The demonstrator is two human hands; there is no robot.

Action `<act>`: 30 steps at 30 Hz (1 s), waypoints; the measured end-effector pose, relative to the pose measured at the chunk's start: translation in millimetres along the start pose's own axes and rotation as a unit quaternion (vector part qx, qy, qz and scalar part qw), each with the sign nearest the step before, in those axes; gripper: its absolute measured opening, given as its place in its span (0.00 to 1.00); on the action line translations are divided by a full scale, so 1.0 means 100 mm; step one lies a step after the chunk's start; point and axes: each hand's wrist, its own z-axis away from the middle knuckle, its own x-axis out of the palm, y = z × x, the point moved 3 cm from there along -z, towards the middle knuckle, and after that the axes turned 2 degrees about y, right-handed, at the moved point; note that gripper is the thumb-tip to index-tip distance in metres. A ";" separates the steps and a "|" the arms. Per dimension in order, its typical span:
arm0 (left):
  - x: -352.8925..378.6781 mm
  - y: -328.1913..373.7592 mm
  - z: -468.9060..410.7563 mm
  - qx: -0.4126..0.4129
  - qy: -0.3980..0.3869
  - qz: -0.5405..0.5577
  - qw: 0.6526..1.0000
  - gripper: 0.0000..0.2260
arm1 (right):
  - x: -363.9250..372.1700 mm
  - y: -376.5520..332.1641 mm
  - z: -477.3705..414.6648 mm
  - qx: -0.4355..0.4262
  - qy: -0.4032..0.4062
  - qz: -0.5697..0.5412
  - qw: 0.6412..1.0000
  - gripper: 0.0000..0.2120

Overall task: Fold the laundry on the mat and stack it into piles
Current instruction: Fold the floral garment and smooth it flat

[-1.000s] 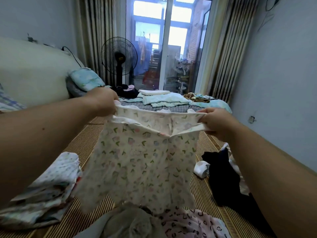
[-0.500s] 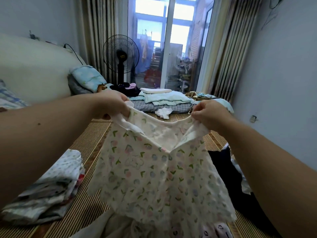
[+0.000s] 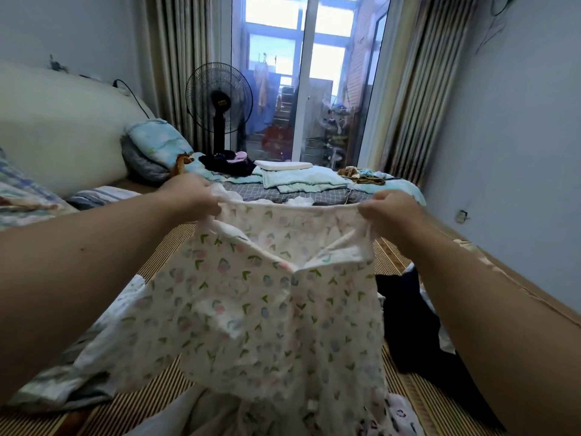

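A white shirt with a small floral print [image 3: 261,309] hangs in the air over the striped bamboo mat [image 3: 418,401]. My left hand [image 3: 191,195] grips its left shoulder and my right hand [image 3: 388,212] grips its right shoulder, so the collar is stretched wide between them. The open front faces me and the hem hangs down over loose clothes at the bottom of the view. A pile of folded printed clothes [image 3: 85,357] lies on the mat at the lower left, partly behind my left arm.
A dark garment [image 3: 412,322] lies crumpled on the mat at the right. A leopard-print piece [image 3: 396,418] shows at the bottom. Folded bedding [image 3: 301,180] and pillows [image 3: 157,146] sit at the far end. A standing fan [image 3: 219,99] stands before the glass door.
My hands have moved apart and pulled the collar of the shirt taut, after bringing it closer together half a second ago. The shirt hangs wider and flatter.
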 end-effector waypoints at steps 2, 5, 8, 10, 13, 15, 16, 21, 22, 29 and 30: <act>0.05 -0.05 0.00 -0.047 -0.017 0.129 0.990 0.10 | -0.02 -0.02 -0.02 0.031 0.012 -0.128 0.991 0.02; 0.04 -0.01 0.05 -0.058 -0.021 0.280 0.958 0.12 | -0.02 -0.10 -0.03 0.014 0.002 -0.129 0.992 0.03; 0.01 0.09 0.14 -0.083 -0.046 0.386 0.917 0.08 | -0.05 -0.14 -0.01 -0.039 -0.056 -0.089 0.994 0.03; 0.02 0.11 0.17 -0.091 -0.100 0.413 0.901 0.09 | -0.08 -0.18 0.04 -0.054 -0.140 -0.061 0.987 0.04; -0.01 0.08 0.17 -0.022 -0.132 0.293 0.946 0.11 | -0.12 -0.17 0.07 -0.084 -0.173 0.195 0.962 0.03; -0.04 0.06 0.17 0.057 -0.147 0.067 0.985 0.14 | -0.16 -0.12 0.03 -0.073 -0.120 0.206 0.969 0.06; -0.05 0.04 0.18 0.067 -0.140 -0.026 0.988 0.14 | -0.20 -0.10 0.02 -0.051 -0.092 0.136 0.985 0.07; -0.16 0.04 0.30 0.008 -0.123 0.074 0.990 0.06 | -0.28 -0.09 0.16 0.040 -0.036 -0.125 0.991 0.10; -0.18 0.04 0.34 -0.017 -0.131 0.180 0.975 0.07 | -0.29 -0.10 0.19 0.036 -0.030 -0.117 0.992 0.09; -0.44 0.21 0.58 -0.028 -0.118 0.386 0.914 0.09 | -0.57 -0.28 0.49 -0.030 0.012 -0.009 0.999 0.06; -0.46 0.21 0.62 -0.026 -0.125 0.364 0.923 0.10 | -0.60 -0.29 0.53 -0.035 0.006 -0.007 0.999 0.06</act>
